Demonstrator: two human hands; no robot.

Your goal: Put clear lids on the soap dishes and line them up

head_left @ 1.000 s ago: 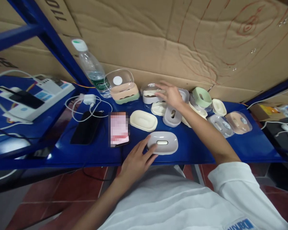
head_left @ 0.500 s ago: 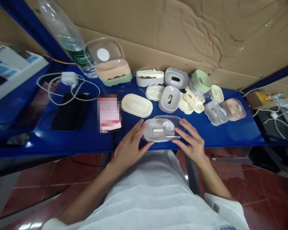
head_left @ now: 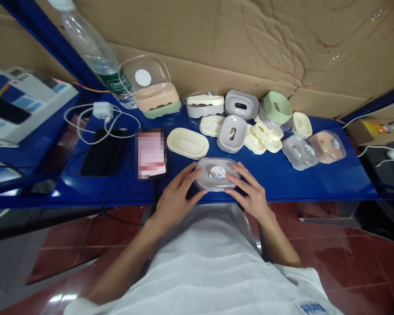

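A grey soap box (head_left: 203,175) with a clear lid (head_left: 228,164) and a round label lies at the front edge of the blue table. My left hand (head_left: 177,192) grips its left end, thumb at the near side and fingers on the far side. At the right end my right hand (head_left: 251,192) grips the lid the same way, with fingertips by the label. The lid sits over the box. Just beyond, a cream oval tray (head_left: 188,143) lies flat, and a grey box part with a slot (head_left: 232,134) stands to its right.
Several cream inserts (head_left: 265,136), a green part (head_left: 277,107) and lidded grey (head_left: 300,152) and peach boxes (head_left: 327,146) lie back right. A peach-and-green stack (head_left: 157,100), bottle (head_left: 108,72), phones (head_left: 101,153) and white charger cable (head_left: 82,141) are left. Cardboard (head_left: 200,39) walls the back.
My right hand has moved left, bringing the clear lid from a shifted position to line up over the grey box. The camera view has shifted slightly.
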